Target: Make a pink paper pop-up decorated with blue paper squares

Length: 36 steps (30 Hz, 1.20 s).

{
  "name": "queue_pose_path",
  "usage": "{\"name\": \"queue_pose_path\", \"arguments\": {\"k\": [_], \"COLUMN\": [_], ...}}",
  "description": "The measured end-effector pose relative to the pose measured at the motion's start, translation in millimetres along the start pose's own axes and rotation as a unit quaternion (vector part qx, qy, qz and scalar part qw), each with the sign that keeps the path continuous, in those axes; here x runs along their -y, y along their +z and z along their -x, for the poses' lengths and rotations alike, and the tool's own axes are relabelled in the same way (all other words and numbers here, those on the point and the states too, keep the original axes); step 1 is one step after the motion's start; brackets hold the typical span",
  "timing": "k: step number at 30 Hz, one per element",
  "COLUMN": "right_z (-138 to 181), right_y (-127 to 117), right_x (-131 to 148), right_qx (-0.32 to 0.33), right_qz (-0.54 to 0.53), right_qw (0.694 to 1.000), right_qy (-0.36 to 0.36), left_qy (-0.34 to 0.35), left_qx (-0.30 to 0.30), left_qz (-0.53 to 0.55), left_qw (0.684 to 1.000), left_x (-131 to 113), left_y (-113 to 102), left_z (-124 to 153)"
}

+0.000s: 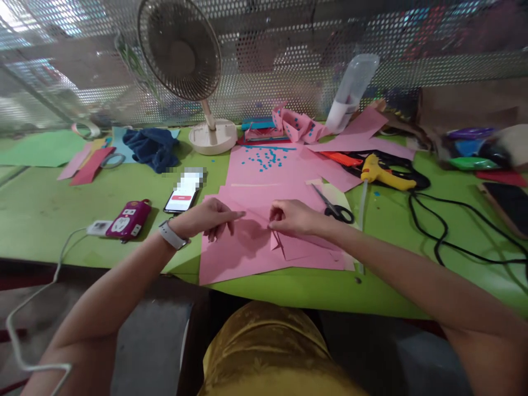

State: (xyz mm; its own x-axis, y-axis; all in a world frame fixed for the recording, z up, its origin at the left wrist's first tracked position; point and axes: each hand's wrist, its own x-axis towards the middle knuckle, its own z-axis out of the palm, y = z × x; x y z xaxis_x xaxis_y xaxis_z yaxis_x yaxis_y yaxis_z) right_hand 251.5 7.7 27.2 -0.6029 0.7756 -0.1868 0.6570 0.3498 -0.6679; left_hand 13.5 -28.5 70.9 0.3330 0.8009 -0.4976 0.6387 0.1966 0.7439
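My right hand (295,215) pinches a folded piece of pink paper (275,241) between thumb and fingertips. To its left, my left hand (210,217) hovers over the sheets, index finger stretched out and the other fingers loosely bent, with nothing visible in it. Beneath both hands lie overlapping pink paper sheets (231,258). Black-handled scissors (332,207) rest just beyond my right forearm, partly on a pale yellow paper. Many small blue paper bits (268,159) are scattered on the pink sheet farther back.
A yellow glue gun (381,173) lies at right, its black cord (443,236) looping over the green table (173,148). A fan (212,137), blue cloth (152,147) and clear bottle (352,93) stand behind. Left are a phone (185,190) and purple power bank (128,220); another phone (507,203) lies right.
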Motion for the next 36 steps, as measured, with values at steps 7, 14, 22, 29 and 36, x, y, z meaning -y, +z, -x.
{"name": "queue_pose_path", "arguments": {"k": [7,14,22,29,36], "right_z": [16,25,28,39,35], "right_y": [-6,-17,-8,1,13], "right_x": [5,17,4,-14,-22], "right_qx": [-0.128,-0.275,-0.255,-0.185,-0.207], "right_qz": [0.092,0.170,0.139,0.261,0.287], "right_qw": [0.988,0.946,0.948,0.875,0.843], "right_qy": [0.012,0.022,-0.128,-0.362,-0.405], "left_qy": [0.055,0.123,0.051,0.040,0.073], "left_qx": [-0.057,-0.023,-0.040,-0.004,0.040], "left_qz": [0.044,0.231,0.542,0.579,0.571], "left_qw": [0.996,0.965,0.838,0.814,0.817], "left_x": [-22,-22,-6,0,2], "left_y": [1,28,56,49,58], "left_z": [-9,-32,-67,-71,-69]}}
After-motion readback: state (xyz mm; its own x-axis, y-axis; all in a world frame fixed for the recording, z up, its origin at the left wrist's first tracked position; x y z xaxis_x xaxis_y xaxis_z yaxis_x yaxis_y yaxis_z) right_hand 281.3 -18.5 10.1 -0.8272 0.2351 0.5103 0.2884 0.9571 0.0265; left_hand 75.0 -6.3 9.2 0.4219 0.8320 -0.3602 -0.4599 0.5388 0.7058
